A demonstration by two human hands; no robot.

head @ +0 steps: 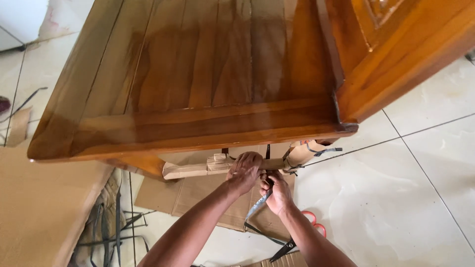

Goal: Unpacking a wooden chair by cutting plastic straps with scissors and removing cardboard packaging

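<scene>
Nearest, red-handled scissors (302, 235) lie on the tiled floor (396, 198) just beside the right forearm, on the edge of flattened cardboard (198, 198). A slip of that arm could knock them, I judge, or a knee could come down on the blades.

Above them the right hand (278, 193) is closed on a dark strap (257, 205) that runs down from a cardboard-wrapped bar (198, 169) under the front edge of the varnished wooden furniture (208, 79). The left hand (244, 170) is clamped over the bar, fingers curled round the wrap, right beside the other hand.

If the strap gives way suddenly under the pull, the right hand would likely jerk back toward the scissors. A hard tug might also tear the wrap and scuff the wood. More loose straps (116, 225) lie on the floor at the left, a tripping risk.
</scene>
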